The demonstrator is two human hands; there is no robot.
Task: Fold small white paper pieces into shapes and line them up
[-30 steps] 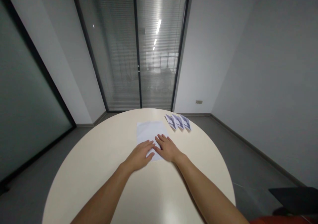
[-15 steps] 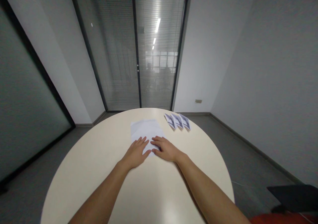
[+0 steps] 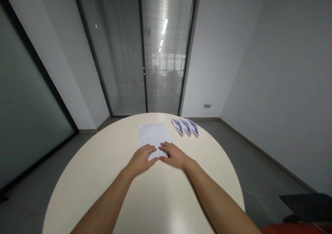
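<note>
A white sheet of paper (image 3: 154, 133) lies on the round table in front of me. At its near left corner rests my left hand (image 3: 142, 159), fingers together and stretched over the paper, thumb apart along the near edge. My right hand (image 3: 174, 155) is on the near right part of the sheet, with fingers extended and thumb spread toward the left thumb. The two thumb tips almost meet at the paper's near edge. Three folded pieces of paper (image 3: 185, 127) with grey printed areas lie in an overlapping row beyond the right hand.
The cream round table (image 3: 101, 158) has a curved edge all around. Behind it stands a glass partition with blinds (image 3: 124, 61). At the lower right are a black flat object (image 3: 308, 204) and something red (image 3: 287, 228).
The sheet has shifted slightly right and turned a little. My left fingers have drawn together and curled back slightly toward me. My right hand has hardly moved.
</note>
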